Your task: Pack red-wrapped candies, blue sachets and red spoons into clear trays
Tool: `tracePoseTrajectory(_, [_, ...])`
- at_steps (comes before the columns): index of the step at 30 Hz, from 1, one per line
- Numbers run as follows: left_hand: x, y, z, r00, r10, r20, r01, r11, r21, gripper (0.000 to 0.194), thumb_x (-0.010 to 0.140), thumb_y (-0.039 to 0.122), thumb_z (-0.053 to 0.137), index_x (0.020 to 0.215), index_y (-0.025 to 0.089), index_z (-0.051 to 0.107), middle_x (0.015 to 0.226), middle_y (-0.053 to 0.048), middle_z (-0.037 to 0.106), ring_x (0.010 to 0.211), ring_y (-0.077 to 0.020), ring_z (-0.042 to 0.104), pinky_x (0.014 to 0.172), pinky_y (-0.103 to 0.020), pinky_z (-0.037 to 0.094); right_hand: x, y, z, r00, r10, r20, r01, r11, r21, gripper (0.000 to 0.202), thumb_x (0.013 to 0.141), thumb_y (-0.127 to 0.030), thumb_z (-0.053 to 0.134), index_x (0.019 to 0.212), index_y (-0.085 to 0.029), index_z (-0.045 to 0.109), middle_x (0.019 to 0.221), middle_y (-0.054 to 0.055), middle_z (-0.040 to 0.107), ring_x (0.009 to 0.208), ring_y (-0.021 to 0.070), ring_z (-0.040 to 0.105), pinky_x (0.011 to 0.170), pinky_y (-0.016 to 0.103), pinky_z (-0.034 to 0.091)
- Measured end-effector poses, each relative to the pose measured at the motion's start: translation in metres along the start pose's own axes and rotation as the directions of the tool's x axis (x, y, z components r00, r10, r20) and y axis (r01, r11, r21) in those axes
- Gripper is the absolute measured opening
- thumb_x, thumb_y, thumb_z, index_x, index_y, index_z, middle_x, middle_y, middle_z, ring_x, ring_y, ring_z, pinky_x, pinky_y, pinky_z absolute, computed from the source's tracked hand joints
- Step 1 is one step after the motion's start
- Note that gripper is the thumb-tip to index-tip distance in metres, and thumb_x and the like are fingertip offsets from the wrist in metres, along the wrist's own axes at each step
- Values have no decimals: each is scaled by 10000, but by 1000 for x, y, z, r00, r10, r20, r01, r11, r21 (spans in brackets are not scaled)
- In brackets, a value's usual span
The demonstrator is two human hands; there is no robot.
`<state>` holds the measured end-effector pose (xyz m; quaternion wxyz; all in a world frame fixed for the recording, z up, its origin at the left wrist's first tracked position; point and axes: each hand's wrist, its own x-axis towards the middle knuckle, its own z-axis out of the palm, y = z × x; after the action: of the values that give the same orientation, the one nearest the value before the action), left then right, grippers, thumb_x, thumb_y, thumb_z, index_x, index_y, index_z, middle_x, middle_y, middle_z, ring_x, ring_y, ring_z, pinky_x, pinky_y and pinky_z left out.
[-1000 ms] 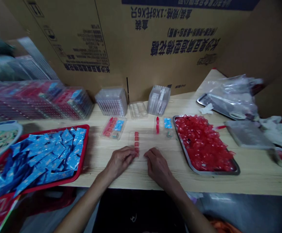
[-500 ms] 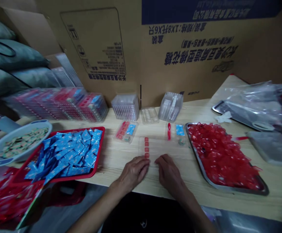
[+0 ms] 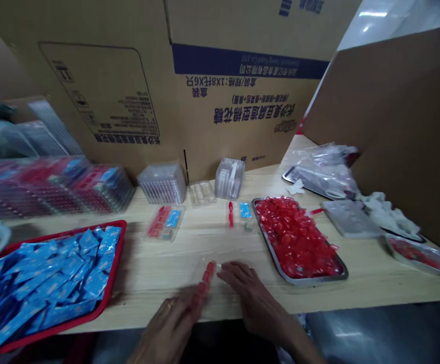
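Several red pieces (image 3: 206, 276) stand in a slanting row in a clear plastic tray, blurred by motion, near the table's front edge. My left hand (image 3: 174, 316) is at the lower end of the row, its fingers smeared, so its hold cannot be made out. My right hand (image 3: 243, 283) is to the right of the row, fingertips close together near its upper end; what they hold, if anything, is too small to tell. Beyond the hands lie a filled clear tray (image 3: 164, 222) with red pieces and a blue packet, and another tray with a red fork-like piece (image 3: 231, 214) and a blue packet (image 3: 245, 210).
A red tray (image 3: 118, 263) of blue packets is at left, a metal tray (image 3: 280, 268) of red pieces at right. Stacked clear trays (image 3: 163, 183) stand before a large cardboard box (image 3: 205, 126). Plastic bags (image 3: 326, 167) lie at back right.
The view has swung right. The row of red pieces, upright before, now slants near the table's front edge. My left hand has come back toward the body with it.
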<state>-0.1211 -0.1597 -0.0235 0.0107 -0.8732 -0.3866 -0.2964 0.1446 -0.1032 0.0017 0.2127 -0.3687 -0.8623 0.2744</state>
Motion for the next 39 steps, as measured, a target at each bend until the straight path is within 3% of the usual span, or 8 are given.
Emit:
tracePoseTrajectory(5, [64,-14,-35,976,-107,-189,85,989,-122,435,926,76,541,1330,236,548,1083,-84,687,1003,-186,666,862,-286,565,24,2,-8,988,-33,-152,51,992,116,543,817,-22,438,1306,-237,535,1274,93,618,1213,229,523,1022,428,424])
tracePoseTrajectory(10, [143,-49,7,824,-464,-325,357,871,-337,629,955,255,541,1521,227,269,1378,-159,562,1135,-238,634,925,-414,563,66,46,-41,875,180,-448,-11,935,353,143,912,-224,455,936,-215,595,872,43,672,807,179,621,722,299,474])
tracePoseTrajectory(14, [182,-56,67,961,-271,54,276,950,-148,524,901,213,542,1411,140,445,1462,-204,488,1390,-330,428,1122,-526,397,78,84,-85,665,450,-596,-119,852,510,355,840,-346,531,1161,-196,526,790,12,653,719,188,599,704,320,464])
tracePoseTrajectory(17, [180,-47,91,915,-190,357,210,978,-17,516,886,153,518,1398,120,459,1504,-204,445,1451,-336,337,1146,-520,360,78,94,-98,575,585,-572,-192,776,601,586,777,-366,572,1316,-163,464,756,-1,636,687,194,579,672,320,450])
tracePoseTrajectory(21, [132,-39,89,879,-294,375,278,956,98,508,929,98,396,1435,133,410,1493,-197,462,1422,-321,394,1100,-532,413,76,89,-77,629,679,-378,-199,611,767,807,699,-397,629,1435,-170,388,744,-8,661,648,176,560,606,288,423])
tracePoseTrajectory(27, [67,-35,54,947,-302,106,307,951,-31,485,930,112,414,1410,185,396,1408,-173,536,1313,-274,524,1062,-476,486,91,59,-24,744,656,-124,-182,378,908,858,642,-364,641,1407,-97,360,672,-20,670,516,114,472,504,237,350])
tracePoseTrajectory(33, [74,-35,44,823,-564,-65,521,796,-308,294,996,216,359,1288,185,370,1271,-168,573,1080,-204,673,852,-370,598,110,42,2,780,601,-171,-348,645,681,618,789,-296,491,1372,-106,411,690,-20,649,545,141,536,542,259,421])
tracePoseTrajectory(39, [87,-39,46,827,-561,29,552,804,-221,354,1012,288,333,1275,191,549,1423,-142,493,1309,-242,530,1080,-450,484,101,28,2,776,397,-490,-499,862,-93,392,838,-126,460,1208,-89,583,1004,164,610,925,266,587,811,376,475])
